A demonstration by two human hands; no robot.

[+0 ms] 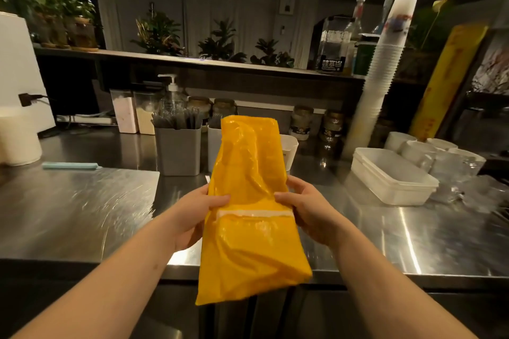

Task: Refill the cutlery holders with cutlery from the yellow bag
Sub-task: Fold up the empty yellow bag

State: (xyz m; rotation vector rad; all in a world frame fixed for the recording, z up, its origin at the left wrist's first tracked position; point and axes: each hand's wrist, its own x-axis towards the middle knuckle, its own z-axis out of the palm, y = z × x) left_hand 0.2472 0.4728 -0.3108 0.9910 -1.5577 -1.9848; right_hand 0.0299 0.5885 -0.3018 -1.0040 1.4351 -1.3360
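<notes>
I hold a long yellow plastic bag over the front edge of a steel counter, its far end pointing away from me. My left hand grips its left side and my right hand grips its right side, thumbs on top near a white strip across the bag. Behind the bag stands a grey cutlery holder filled with wrapped dark cutlery. A white holder beside it is mostly hidden by the bag, and a white cup-like container shows at the bag's right.
The steel counter carries a white lidded plastic box and glass cups at the right, a tall stack of white cups, a pump bottle, jars along the back, and a white appliance at the left.
</notes>
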